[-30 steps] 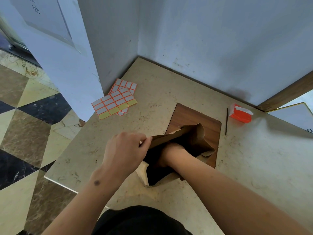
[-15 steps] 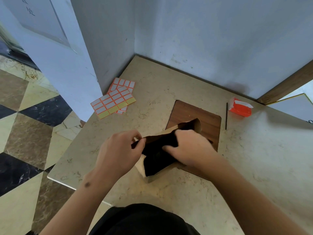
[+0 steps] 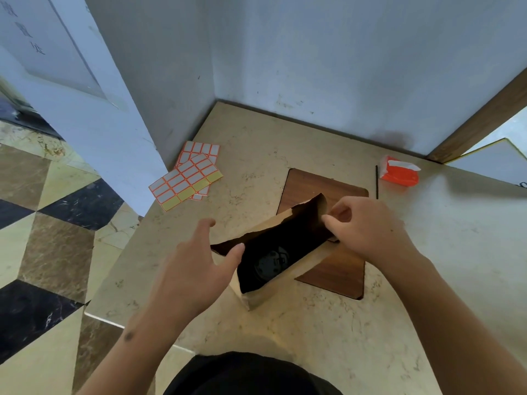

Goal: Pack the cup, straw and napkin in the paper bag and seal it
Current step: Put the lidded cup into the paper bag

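A brown paper bag (image 3: pixel 258 296) stands upright with its mouth open on the marble table (image 3: pixel 427 266), partly over a wooden board (image 3: pixel 339 276). Deep inside it shows the dark lid of the cup (image 3: pixel 271 263). My left hand (image 3: pixel 196 266) is at the bag's left rim with fingers spread and the thumb on the edge. My right hand (image 3: pixel 368 229) pinches the bag's right rim. A thin black straw (image 3: pixel 376 181) lies on the table beyond the board, next to an orange and white napkin pack (image 3: pixel 400 173).
Two sheets of orange-bordered sticker labels (image 3: pixel 189 178) lie at the table's far left by the wall. Walls close off the table's back and left corner. The table's left edge drops to a patterned tile floor (image 3: pixel 42 223).
My right hand has come out of the bag and moved to its right rim. My left hand has loosened from a closed grip to spread fingers at the left rim. The bag's mouth is wider.
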